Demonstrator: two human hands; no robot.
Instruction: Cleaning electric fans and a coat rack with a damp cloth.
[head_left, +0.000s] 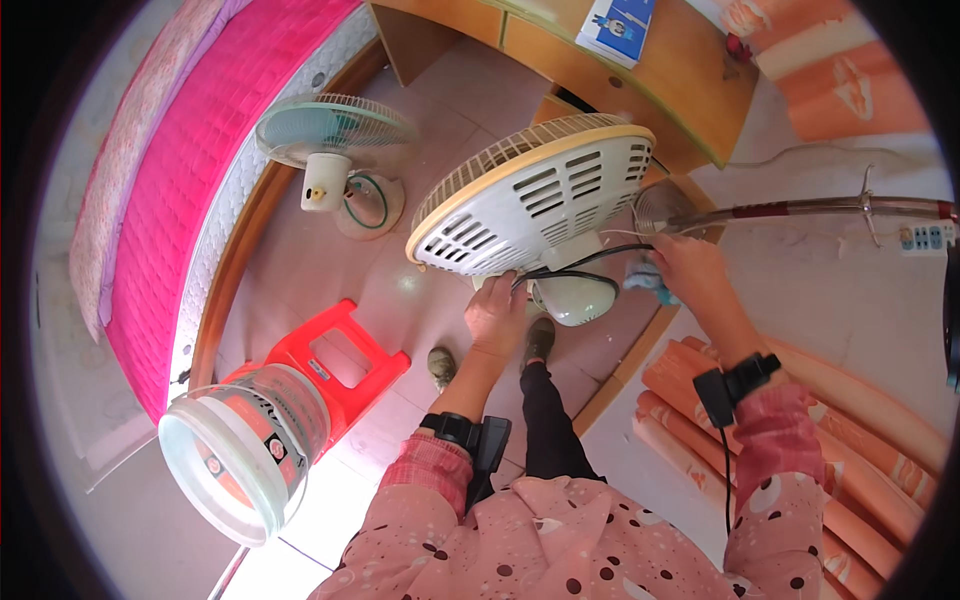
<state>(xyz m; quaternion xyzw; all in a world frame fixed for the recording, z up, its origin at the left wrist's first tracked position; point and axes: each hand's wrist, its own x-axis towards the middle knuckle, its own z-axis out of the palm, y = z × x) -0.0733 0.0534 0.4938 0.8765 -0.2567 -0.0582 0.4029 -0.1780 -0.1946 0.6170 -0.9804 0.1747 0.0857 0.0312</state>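
Observation:
In front of me stands an electric fan with a white slotted rear grille (517, 217), a yellow rim and a rounded white motor housing (576, 301). Its wire front guard faces away. My left hand (496, 311) is closed around a black power cord (559, 276) close behind the grille. To the right, my right hand (686, 266) grips another stretch of the same cord, which loops beside the housing. Just below my right fingers is a light blue cloth (646, 279); whether that hand holds it too, I cannot tell. The fan's base is mostly hidden.
A second fan (326, 180) stands at the left near a pink-covered bed (225, 112). Behind is a wooden desk (675, 97) with a book (616, 28). A clear bucket (247, 450) rests against a red plastic stool (341, 352). Orange curtains (832, 450) hang at the right.

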